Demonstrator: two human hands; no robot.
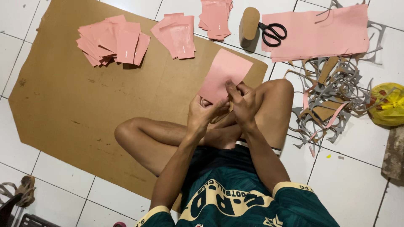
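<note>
I see a large brown cardboard sheet (75,96) spread on the white tiled floor (357,185). On its far left lies a fanned stack of pink cut pieces (111,40), then a second smaller pink stack (179,34), then a third (215,17) at the top edge. At the middle, my left hand (203,113) pinches the lower edge of a flat pink rectangular sheet (224,73), its grip clenched on it; my right hand (244,103) clasps the same edge just beside it, above my crossed legs. Further right stand a tan block (249,24), black-handled scissors (272,32) on broad pink sheets (324,31), grey offcut scraps (332,96), and a yellow bag (389,105).
</note>
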